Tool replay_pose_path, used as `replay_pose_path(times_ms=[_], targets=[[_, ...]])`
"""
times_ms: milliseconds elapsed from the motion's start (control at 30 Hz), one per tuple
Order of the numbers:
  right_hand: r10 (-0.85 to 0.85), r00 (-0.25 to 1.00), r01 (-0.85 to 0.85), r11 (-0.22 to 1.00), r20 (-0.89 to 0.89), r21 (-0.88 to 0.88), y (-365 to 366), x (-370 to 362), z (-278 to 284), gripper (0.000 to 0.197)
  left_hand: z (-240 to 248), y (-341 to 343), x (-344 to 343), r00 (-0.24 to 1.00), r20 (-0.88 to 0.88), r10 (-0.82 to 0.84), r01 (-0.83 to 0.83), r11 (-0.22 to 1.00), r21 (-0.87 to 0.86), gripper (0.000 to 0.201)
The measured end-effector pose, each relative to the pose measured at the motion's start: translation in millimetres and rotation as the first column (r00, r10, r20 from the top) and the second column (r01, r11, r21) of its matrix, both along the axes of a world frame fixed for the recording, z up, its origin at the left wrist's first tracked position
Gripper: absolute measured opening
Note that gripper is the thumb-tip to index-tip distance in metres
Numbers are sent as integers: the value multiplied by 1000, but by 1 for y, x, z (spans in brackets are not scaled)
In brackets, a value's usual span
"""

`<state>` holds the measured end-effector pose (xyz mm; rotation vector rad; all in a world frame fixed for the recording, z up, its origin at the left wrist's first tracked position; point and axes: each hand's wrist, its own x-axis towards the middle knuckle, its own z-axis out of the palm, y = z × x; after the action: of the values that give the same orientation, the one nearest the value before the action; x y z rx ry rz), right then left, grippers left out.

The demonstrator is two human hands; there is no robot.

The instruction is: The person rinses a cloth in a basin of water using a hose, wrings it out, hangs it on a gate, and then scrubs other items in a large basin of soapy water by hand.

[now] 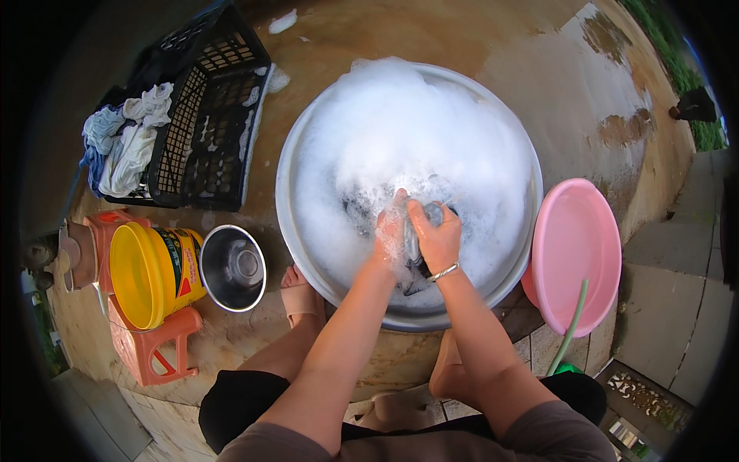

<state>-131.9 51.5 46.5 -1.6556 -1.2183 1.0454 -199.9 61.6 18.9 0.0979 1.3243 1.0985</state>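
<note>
A wide grey basin (289,254) full of white suds (416,131) stands before me. Over its near half, my left hand (390,231) and my right hand (439,237) are side by side, closed on a wet dark grey cloth (412,240). Part of that cloth hangs down into the foam, so its full shape is hidden. Suds cling to my left fingers. A twisted bracelet circles my right wrist.
At left are black crates (219,146), one holding white and blue clothes (131,150). Nearer stand a yellow bucket (138,273), a steel bowl (233,268) and a coral stool (158,346). On the right, a pink basin (577,246) has a green hose (573,316) at its rim.
</note>
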Motion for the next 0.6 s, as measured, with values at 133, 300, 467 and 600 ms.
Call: replay_pose_path(times_ms=[133,300,467,600], targets=[[-50,998,50,998,26,29,-4,0,-8,29,-19,-9,-2,999,25,-44,40,985,168,31],[-123,986,116,991,-109,-70,9,14,-11,29,12,-6,6,943,-263,-204,240,965,109,27],[112,989,-109,993,-92,33,-15,-3,3,33,-12,-6,-3,989,146,0,-25,985,170,36],[52,972,-65,997,-231,-47,0,14,5,19,34,-12,-4,846,490,-211,159,976,147,65]])
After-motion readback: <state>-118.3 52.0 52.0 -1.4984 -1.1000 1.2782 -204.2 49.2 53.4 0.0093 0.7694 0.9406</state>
